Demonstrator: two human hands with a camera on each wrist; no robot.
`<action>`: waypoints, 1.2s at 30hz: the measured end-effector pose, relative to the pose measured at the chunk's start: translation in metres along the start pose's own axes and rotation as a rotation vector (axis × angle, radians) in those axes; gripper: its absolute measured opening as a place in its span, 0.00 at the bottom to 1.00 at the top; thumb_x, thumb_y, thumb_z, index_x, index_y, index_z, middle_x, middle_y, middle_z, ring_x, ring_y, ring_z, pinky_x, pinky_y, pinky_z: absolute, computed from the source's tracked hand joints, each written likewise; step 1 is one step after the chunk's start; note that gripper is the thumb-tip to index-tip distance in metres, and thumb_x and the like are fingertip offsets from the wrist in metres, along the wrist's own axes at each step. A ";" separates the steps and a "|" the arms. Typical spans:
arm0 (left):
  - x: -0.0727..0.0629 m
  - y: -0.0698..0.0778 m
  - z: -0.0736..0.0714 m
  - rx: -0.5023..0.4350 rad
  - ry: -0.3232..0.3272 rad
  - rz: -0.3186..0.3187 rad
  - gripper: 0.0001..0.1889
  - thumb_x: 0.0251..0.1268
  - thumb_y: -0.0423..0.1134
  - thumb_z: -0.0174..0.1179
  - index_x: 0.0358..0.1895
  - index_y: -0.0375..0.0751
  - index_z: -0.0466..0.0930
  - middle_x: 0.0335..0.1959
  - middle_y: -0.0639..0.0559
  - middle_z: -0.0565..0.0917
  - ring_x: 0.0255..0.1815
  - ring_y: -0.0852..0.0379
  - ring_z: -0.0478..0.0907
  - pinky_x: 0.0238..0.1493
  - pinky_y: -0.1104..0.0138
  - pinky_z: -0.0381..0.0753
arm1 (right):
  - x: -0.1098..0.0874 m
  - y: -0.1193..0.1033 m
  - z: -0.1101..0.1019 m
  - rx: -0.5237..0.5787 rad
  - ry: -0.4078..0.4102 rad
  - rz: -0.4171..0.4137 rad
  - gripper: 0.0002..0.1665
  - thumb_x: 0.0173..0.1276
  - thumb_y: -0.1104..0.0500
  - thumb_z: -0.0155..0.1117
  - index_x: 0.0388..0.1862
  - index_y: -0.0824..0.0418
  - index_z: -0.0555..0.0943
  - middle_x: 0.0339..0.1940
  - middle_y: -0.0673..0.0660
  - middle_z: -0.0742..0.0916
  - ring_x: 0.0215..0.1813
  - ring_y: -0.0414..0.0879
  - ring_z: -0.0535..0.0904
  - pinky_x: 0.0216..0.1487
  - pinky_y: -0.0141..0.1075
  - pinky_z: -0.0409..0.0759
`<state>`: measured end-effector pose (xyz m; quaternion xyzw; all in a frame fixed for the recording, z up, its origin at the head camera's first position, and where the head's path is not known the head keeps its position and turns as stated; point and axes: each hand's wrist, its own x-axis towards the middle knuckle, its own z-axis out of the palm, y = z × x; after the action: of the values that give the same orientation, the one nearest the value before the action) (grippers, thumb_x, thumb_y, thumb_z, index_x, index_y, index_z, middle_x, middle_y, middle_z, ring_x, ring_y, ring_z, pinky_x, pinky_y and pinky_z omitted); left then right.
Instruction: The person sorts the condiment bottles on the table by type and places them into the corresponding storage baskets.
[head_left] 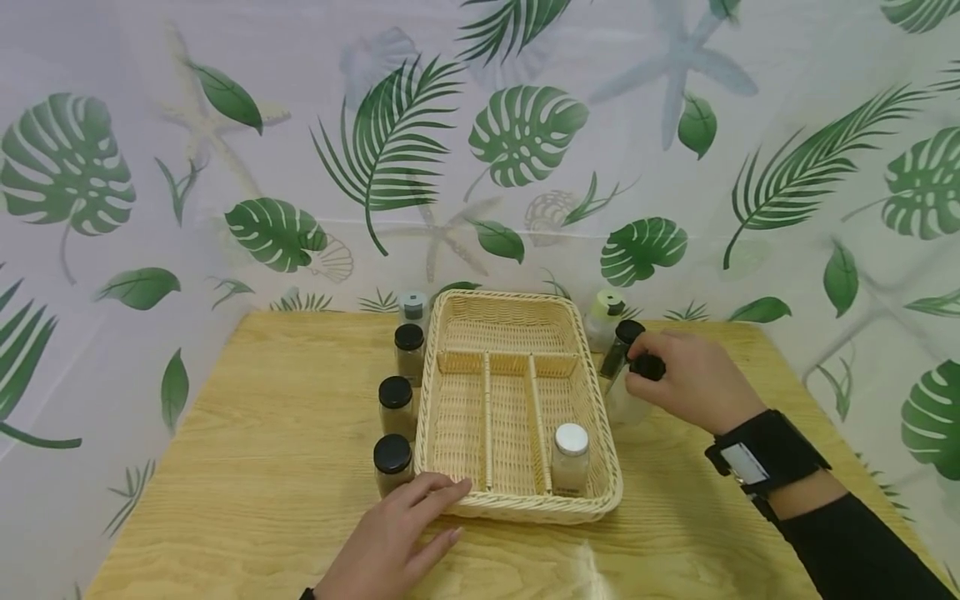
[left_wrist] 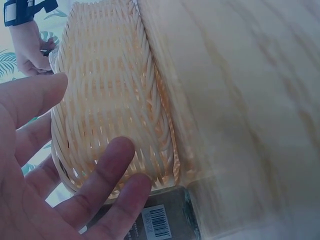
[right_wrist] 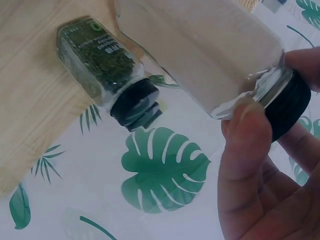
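Note:
My right hand (head_left: pixel 693 379) pinches the black cap of a clear spice jar (right_wrist: pixel 205 45) by the right side of a wicker basket (head_left: pixel 517 505). Pale powder fills this jar, which looks lifted in the right wrist view. Behind it stands a spice jar of green dried herbs (right_wrist: pixel 100 55). At the basket's front left corner, my left hand (head_left: pixel 401 533) rests with its fingers loosely extended against the woven side (left_wrist: pixel 105 100). Inside the front right compartment stands a white-capped jar (head_left: pixel 571 458).
Several black-capped jars (head_left: pixel 395 404) line the basket's left side, with a pale-capped bottle (head_left: pixel 413 308) behind them. Another bottle with a yellow-green cap (head_left: pixel 603 321) stands at the back right. A leaf-patterned cloth (head_left: pixel 420 167) hangs behind the wooden table (head_left: pixel 300 400).

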<state>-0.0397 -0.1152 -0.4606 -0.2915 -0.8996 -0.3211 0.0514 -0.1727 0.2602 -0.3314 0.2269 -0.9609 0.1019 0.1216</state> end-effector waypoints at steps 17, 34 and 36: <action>0.001 -0.001 0.001 -0.015 0.022 0.023 0.26 0.71 0.47 0.62 0.70 0.55 0.73 0.56 0.62 0.77 0.50 0.64 0.78 0.46 0.66 0.82 | 0.030 -0.025 0.006 0.032 0.030 0.002 0.13 0.58 0.53 0.69 0.41 0.56 0.85 0.34 0.54 0.86 0.31 0.46 0.77 0.32 0.39 0.76; 0.001 -0.003 0.000 -0.019 0.044 0.040 0.26 0.70 0.47 0.63 0.70 0.55 0.74 0.56 0.63 0.77 0.50 0.65 0.78 0.46 0.67 0.82 | 0.046 -0.041 0.022 0.065 0.014 -0.003 0.15 0.60 0.52 0.69 0.43 0.58 0.85 0.36 0.55 0.87 0.32 0.48 0.79 0.33 0.42 0.78; 0.000 -0.003 0.001 -0.018 0.048 0.041 0.26 0.70 0.47 0.63 0.70 0.55 0.74 0.56 0.62 0.77 0.50 0.65 0.78 0.46 0.67 0.82 | 0.047 -0.040 0.028 0.078 -0.004 0.000 0.15 0.60 0.52 0.69 0.43 0.58 0.85 0.36 0.56 0.87 0.33 0.48 0.79 0.33 0.42 0.79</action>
<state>-0.0414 -0.1170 -0.4630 -0.3024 -0.8891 -0.3348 0.0772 -0.2000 0.1986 -0.3387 0.2317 -0.9565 0.1386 0.1109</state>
